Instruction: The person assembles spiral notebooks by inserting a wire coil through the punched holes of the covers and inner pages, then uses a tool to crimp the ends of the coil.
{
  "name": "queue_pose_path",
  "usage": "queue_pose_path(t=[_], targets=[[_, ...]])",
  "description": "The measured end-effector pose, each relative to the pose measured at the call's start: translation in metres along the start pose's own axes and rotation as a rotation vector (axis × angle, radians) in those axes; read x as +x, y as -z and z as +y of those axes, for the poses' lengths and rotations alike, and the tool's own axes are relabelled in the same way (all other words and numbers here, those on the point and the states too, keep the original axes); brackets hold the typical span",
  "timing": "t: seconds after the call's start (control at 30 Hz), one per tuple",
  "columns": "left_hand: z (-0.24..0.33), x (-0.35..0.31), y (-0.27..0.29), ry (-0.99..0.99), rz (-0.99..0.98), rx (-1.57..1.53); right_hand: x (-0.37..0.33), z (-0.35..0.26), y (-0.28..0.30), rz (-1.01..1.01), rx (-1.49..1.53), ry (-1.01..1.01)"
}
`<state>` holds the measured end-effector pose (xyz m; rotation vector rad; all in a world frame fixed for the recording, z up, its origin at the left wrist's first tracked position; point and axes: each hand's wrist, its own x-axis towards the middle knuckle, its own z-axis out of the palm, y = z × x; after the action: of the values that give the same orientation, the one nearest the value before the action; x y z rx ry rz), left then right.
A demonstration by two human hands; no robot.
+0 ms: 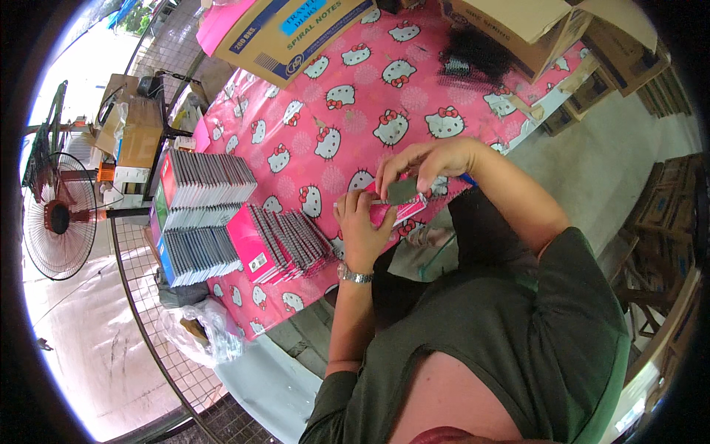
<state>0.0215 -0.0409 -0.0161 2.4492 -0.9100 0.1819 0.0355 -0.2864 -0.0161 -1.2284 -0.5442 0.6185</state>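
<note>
Holding one small pink notebook point(399, 209) between them, the two hands meet at the near edge of the pink cat-print tablecloth point(355, 111), just right of the fanned row of pink spiral notebooks point(285, 244). The left hand point(361, 222) has its fingers wrapped around the notebook's left end from below, a silver wristwatch point(353, 275) on its wrist and the forearm running down toward the body. The right hand point(425, 164) arches over the notebook from above, fingertips pinched narrowly on its top edge and on a grey strip along it; whether that strip is part of the notebook cannot be told. The right elbow is bent sharply, the forearm angling down to the right. Left of the fanned row, three stacks of notebooks point(196, 214) stand in a block, spines showing as grey and white lines; the number of books in each is too fine to count. Beyond the hands, at the far edge of the tablecloth, one large cardboard carton point(288, 33) with a blue band lies flat, and one open carton point(532, 33) sits to its right, with one black bundle of spiral wire point(473, 59) in front of it. One standing fan point(59, 218) is off the cloth to the far left.
</note>
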Motion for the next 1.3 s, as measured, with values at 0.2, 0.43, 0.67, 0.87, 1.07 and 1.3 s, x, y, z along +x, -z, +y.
queue_pose_path(t=[0.2, 0.43, 0.67, 0.87, 1.07, 1.3], targets=[[-0.006, -0.004, 0.000, -0.004, 0.054, -0.079, 0.011, -0.002, -0.001, -0.147, 0.208, 0.034], [-0.029, -0.012, 0.016, 0.089, 0.037, -0.161, 0.027, 0.001, 0.000, -0.027, 0.032, -0.185], [-0.026, -0.008, 0.020, 0.082, -0.021, -0.191, 0.024, 0.001, 0.008, -0.075, -0.052, -0.152], [-0.031, 0.002, 0.015, 0.027, -0.051, -0.221, 0.021, -0.002, 0.012, -0.126, -0.051, -0.146], [-0.023, 0.014, 0.021, 0.096, -0.155, -0.340, 0.027, -0.011, 0.024, -0.144, -0.036, -0.181], [-0.028, 0.025, 0.016, 0.042, -0.180, -0.336, 0.032, -0.007, 0.027, -0.121, -0.118, -0.164]])
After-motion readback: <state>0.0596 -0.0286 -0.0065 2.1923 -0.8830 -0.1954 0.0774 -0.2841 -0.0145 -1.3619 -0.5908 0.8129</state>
